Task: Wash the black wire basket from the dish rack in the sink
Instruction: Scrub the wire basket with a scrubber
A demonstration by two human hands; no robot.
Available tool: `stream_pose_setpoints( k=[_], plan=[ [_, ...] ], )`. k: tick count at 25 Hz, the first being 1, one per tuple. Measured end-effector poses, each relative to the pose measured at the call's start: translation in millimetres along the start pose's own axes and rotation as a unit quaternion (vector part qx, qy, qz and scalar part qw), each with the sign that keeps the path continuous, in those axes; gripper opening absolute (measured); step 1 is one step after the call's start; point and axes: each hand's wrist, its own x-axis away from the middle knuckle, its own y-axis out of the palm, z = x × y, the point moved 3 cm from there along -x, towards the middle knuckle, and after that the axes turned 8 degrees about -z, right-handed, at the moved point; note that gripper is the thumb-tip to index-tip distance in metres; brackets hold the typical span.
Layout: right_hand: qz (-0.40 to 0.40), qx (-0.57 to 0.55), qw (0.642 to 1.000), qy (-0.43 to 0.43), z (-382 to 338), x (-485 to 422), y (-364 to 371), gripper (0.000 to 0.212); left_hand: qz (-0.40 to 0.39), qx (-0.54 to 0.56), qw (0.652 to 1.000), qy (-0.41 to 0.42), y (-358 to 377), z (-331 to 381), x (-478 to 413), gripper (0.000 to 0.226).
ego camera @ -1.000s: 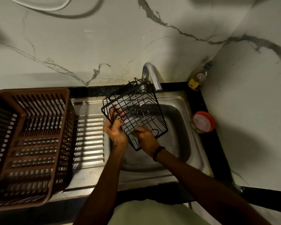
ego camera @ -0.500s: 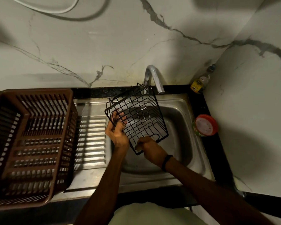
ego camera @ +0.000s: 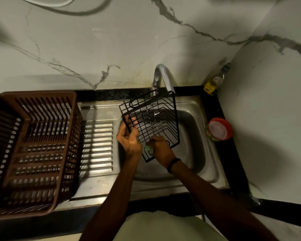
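Hanging tilted over the steel sink (ego camera: 196,136), the black wire basket (ego camera: 151,122) sits just beneath the spout of the curved faucet (ego camera: 162,75), its open side facing the camera. The left hand (ego camera: 129,141) grips the basket's left edge, fingers curled through the wires. The right hand (ego camera: 161,148), with a black wristband (ego camera: 173,164) on its wrist, is closed around a green scrub pad (ego camera: 148,148) pressed against the basket's near corner. To the left, a brown plastic dish rack (ego camera: 42,94) stands on the ribbed drainboard (ego camera: 97,141), well apart from the basket. On the black countertop (ego camera: 221,108) right of the sink rests a red-lidded tub (ego camera: 219,129); a small yellow-labelled bottle (ego camera: 214,82) stands in the far right corner.
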Motion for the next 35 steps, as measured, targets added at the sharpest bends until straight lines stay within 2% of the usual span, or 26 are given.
stream_pose_setpoints(
  k=[3,5,6,7,9,12,14,16,18,21,24,26,28,29,32,35],
  plan=[
    [-0.033,0.016,0.995,-0.093,-2,23,13,0.03,0.009,0.013,1.0,-0.006,-4,2,-5,0.034],
    [-0.024,-0.034,0.998,-0.056,2,22,2,0.02,0.023,0.027,0.999,-0.029,-5,0,-1,0.03],
    [0.004,-0.047,0.999,-0.007,6,12,-7,0.02,0.018,0.022,0.999,-0.032,-3,1,1,0.031],
    [-0.009,-0.06,0.998,0.02,6,6,-15,0.025,0.009,0.014,1.0,-0.026,1,2,3,0.032],
    [-0.022,-0.026,0.999,0.0,2,3,-15,0.034,-0.011,0.005,1.0,-0.009,3,5,-3,0.032],
    [-0.055,-0.019,0.997,-0.043,9,18,-10,0.033,0.017,0.024,0.999,-0.029,-5,2,-5,0.031],
    [-0.056,-0.027,0.998,-0.013,7,9,-19,0.03,0.019,0.002,0.999,-0.039,-7,-2,4,0.037],
    [-0.025,-0.07,0.997,0.023,6,-3,-18,0.022,-0.023,-0.061,0.998,-0.01,-4,-4,7,0.044],
    [-0.027,-0.134,0.989,0.05,4,6,-7,0.012,-0.035,-0.073,0.997,0.006,-6,-2,-4,0.04],
    [-0.007,-0.106,0.994,0.017,9,23,-2,0.014,-0.005,-0.047,0.999,-0.004,-13,6,-2,0.034],
    [0.028,-0.146,0.986,0.082,14,17,-23,0.011,-0.053,-0.104,0.993,0.002,-3,7,10,0.046],
    [0.014,-0.127,0.987,0.101,18,14,-18,0.014,-0.067,-0.122,0.99,0.015,-2,7,0,0.042],
    [-0.041,-0.099,0.992,0.068,20,19,-10,0.013,-0.041,-0.086,0.995,0.0,-10,5,-9,0.044],
    [-0.044,-0.068,0.995,0.063,23,20,-12,0.012,-0.023,-0.071,0.997,-0.012,-13,3,-8,0.046],
    [0.021,-0.063,0.994,0.086,18,20,-26,0.006,-0.018,-0.066,0.997,-0.035,-6,3,2,0.044],
    [0.004,-0.004,0.998,0.069,17,24,-18,0.01,-0.027,-0.057,0.998,-0.022,-11,2,-5,0.038]
  ],
)
